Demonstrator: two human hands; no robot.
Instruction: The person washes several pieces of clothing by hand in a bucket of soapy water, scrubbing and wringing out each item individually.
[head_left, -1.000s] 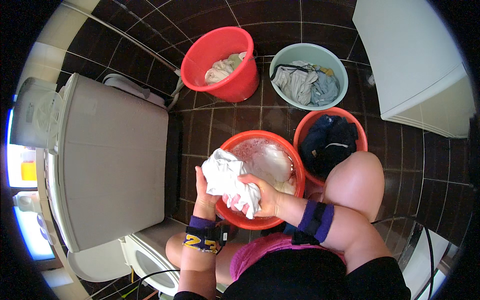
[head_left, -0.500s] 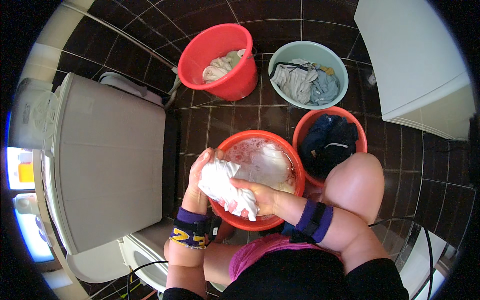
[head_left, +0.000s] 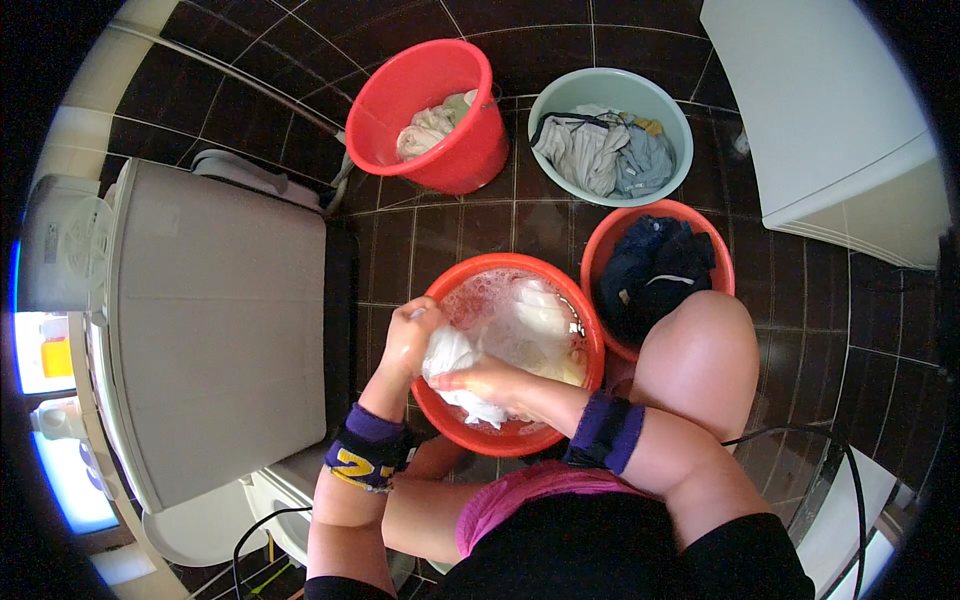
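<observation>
A wet white cloth [head_left: 451,352] is bunched between my two hands, over the near left part of a red-orange basin [head_left: 592,372]. My left hand [head_left: 411,336] is closed in a fist round its upper left end, at the basin's left rim. Below and to the right, my right hand [head_left: 485,384] grips the cloth's lower part, with a loose end hanging beneath the fingers. Foamy water [head_left: 480,303] fills the basin, and more white fabric [head_left: 545,308] lies in it at the right.
A red bucket [head_left: 480,150] and a pale green basin [head_left: 682,125] with laundry stand at the back. Right of my basin, another red basin [head_left: 727,262] holds dark clothes. A large pale box-shaped unit [head_left: 220,330] stands left, a white cabinet-like unit [head_left: 820,110] right. My bent knee [head_left: 700,350] is beside the basins.
The cloth, spread over both open palms before, is now gathered into a tighter bundle. My left fingers have curled into a fist, and my right hand has turned over the cloth.
</observation>
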